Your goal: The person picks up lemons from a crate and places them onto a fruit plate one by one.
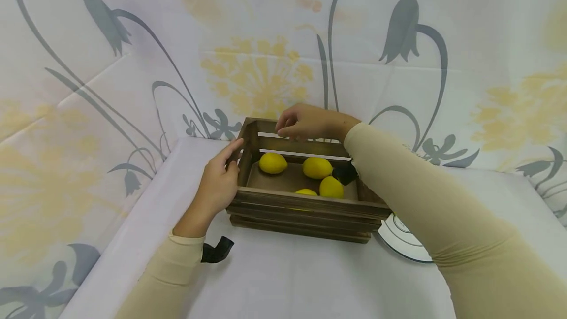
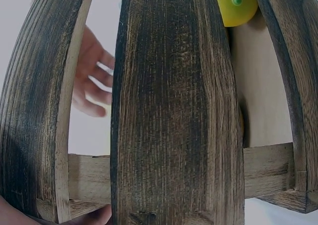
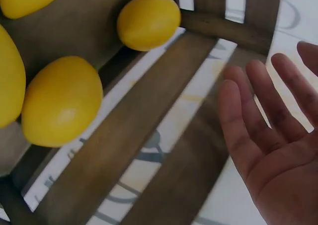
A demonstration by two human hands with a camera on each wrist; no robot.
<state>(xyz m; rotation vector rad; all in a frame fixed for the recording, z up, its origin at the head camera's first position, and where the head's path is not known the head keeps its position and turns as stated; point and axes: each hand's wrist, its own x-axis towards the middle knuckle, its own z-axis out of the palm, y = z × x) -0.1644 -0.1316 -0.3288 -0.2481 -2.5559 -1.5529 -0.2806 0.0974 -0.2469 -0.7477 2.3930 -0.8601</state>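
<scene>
Several yellow lemons (image 1: 272,163) lie in a brown slatted wooden crate (image 1: 305,206). One of them is mostly hidden behind the near slats. At the crate's left end, my left hand (image 1: 216,181) rests against the side, fingers extended toward the far corner. My right hand (image 1: 312,123) hovers over the far side, apart from the lemons. In the right wrist view its relaxed fingers (image 3: 258,106) hold nothing, and lemons (image 3: 62,101) lie beside the slats. The left wrist view is mostly dark slats (image 2: 174,106), with part of a lemon (image 2: 236,4) between them.
A round white plate-like thing with a dark rim (image 1: 405,242) lies right of the crate, partly under the right sleeve (image 1: 421,196). White cloth (image 1: 283,279) covers the table. A flower-patterned cloth (image 1: 274,23) hangs behind the crate.
</scene>
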